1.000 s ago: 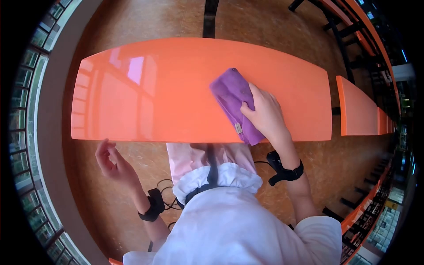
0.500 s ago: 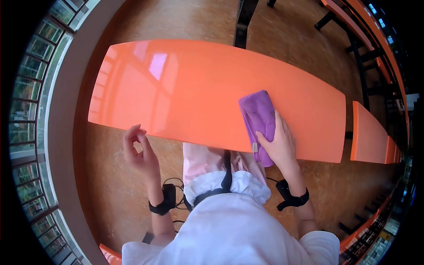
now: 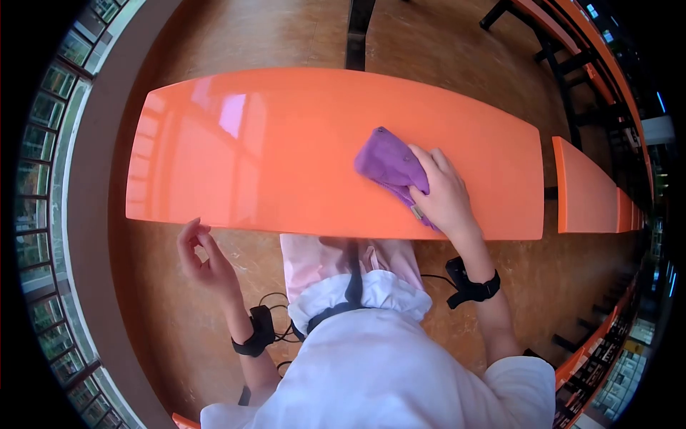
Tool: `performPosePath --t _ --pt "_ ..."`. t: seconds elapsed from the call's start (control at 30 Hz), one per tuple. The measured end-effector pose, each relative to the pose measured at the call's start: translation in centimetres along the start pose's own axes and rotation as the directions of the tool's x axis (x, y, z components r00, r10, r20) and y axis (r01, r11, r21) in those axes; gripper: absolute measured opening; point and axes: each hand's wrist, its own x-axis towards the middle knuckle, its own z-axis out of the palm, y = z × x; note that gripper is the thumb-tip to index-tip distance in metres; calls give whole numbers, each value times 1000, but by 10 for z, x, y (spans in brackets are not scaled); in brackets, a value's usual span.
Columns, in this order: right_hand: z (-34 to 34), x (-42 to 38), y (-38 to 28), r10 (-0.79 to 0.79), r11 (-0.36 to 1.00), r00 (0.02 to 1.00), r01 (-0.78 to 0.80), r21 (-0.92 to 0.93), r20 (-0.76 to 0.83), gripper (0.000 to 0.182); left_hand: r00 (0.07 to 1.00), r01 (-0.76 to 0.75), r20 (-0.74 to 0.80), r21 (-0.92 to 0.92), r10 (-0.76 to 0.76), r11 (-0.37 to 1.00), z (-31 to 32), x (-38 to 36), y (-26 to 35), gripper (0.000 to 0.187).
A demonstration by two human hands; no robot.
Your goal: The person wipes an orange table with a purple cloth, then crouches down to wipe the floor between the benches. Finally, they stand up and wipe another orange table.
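Note:
A folded purple cloth (image 3: 389,161) lies on the orange tabletop (image 3: 314,157), right of its middle, with a small pale label near its lower end. My right hand (image 3: 444,193) grips the cloth from its right side, thumb on top and fingers along the far edge. Just off the table's front left edge, my left hand (image 3: 207,257) hovers with curled fingers. Its thumb and fingertips form a ring, and nothing is visible inside. Black bands with small devices circle both wrists.
A second orange table (image 3: 589,189) stands to the right across a narrow gap. A wall with a barred window (image 3: 53,193) runs along the left. Thin black cables (image 3: 275,307) hang near my left wrist. A dark metal beam (image 3: 357,36) extends beyond the table's far edge.
My right hand has moved the cloth left and away from me across the tabletop, and the cloth is tilted more to the left. My left hand keeps its curled shape. The whole view has shifted slightly.

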Motion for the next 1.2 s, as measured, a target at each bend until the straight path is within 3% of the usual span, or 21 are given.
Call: performPosePath --t 0.07,0.1,0.2,0.27,0.47,0.57,0.67,0.8,0.87,0.9,0.97,1.0,1.07,1.2 --pt "3 -1 -8 -29 972 999 21 -236 -29 58 1000 1 6 -5 -1 1000 0 0 1 14" --pt "2 -2 -11 -27 972 999 19 -236 -30 58 1000 6 7 -7 -6 1000 1 1 1 14" --pt "1 -3 -15 -24 989 998 16 -147 -56 59 1000 9 8 -5 -9 1000 2 0 1 14" --pt "2 -2 -13 67 998 989 -66 8 -133 60 1000 6 13 -7 -6 1000 3 0 2 14" --pt "4 12 -10 132 980 989 -140 -140 -66 51 1000 -12 6 -4 12 1000 6 1 4 14" --pt "10 19 4 28 992 992 -42 -116 -123 46 1000 -24 3 -12 24 1000 6 0 0 14" --pt "9 31 12 118 993 993 -118 -15 -22 42 999 -38 12 -13 38 999 5 -1 -3 14" --pt "13 34 14 147 989 985 -147 2 -92 36 999 -42 -13 -7 42 999 3 -1 -4 13" --pt "18 30 12 -116 950 960 33 -310 -253 33 999 -43 -18 4 43 999 3 -2 -4 13" --pt "23 25 9 -114 951 961 32 -308 -253 33 999 -35 -14 6 35 999 2 -2 -5 13" --pt "35 13 0 -295 731 948 143 -668 -121 28 1000 -29 -2 2 29 1000 2 -2 -6 13" --pt "41 7 -2 -291 730 949 137 -670 -123 28 1000 -24 0 0 24 1000 3 -2 -8 13" --pt "53 -4 -5 -419 705 906 281 -651 -62 27 1000 -22 5 -7 22 1000 4 -2 -7 13" --pt "50 -16 -14 -475 728 877 351 -589 -64 30 1000 -30 -5 19 30 999 3 -1 -5 14"
